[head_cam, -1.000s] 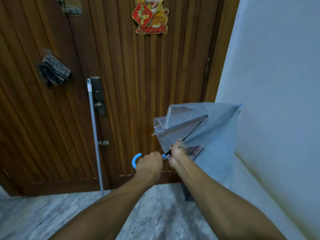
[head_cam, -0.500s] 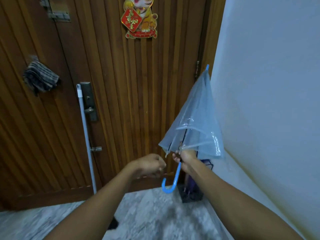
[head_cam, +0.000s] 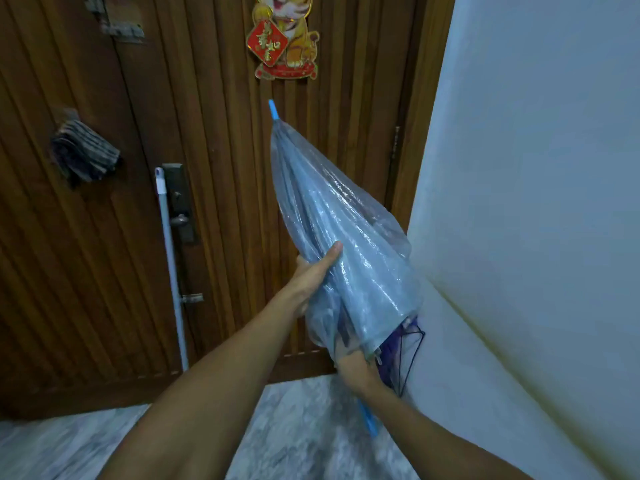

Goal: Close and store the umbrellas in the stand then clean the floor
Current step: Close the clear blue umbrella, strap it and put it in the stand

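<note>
A clear plastic umbrella (head_cam: 349,251) with a blue tip and blue handle is folded and points up and to the left in front of the wooden door. My left hand (head_cam: 313,271) wraps around the gathered canopy at its middle. My right hand (head_cam: 356,367) grips the shaft at the canopy's open lower end, partly hidden under the plastic. The blue handle sticks out below my right wrist. Behind the canopy's lower edge, a dark wire umbrella stand (head_cam: 410,355) sits in the corner, with something purple inside it.
A long grey mop or broom pole (head_cam: 170,265) leans against the door beside the dark lock plate (head_cam: 179,202). A striped cloth (head_cam: 85,155) hangs on the door at left. The white wall (head_cam: 526,202) closes in on the right. Marbled floor (head_cam: 298,427) lies below.
The umbrella has gone from half open to folded. My left hand moved from near the handle up onto the canopy and gathers it. The tip has swung leftward.
</note>
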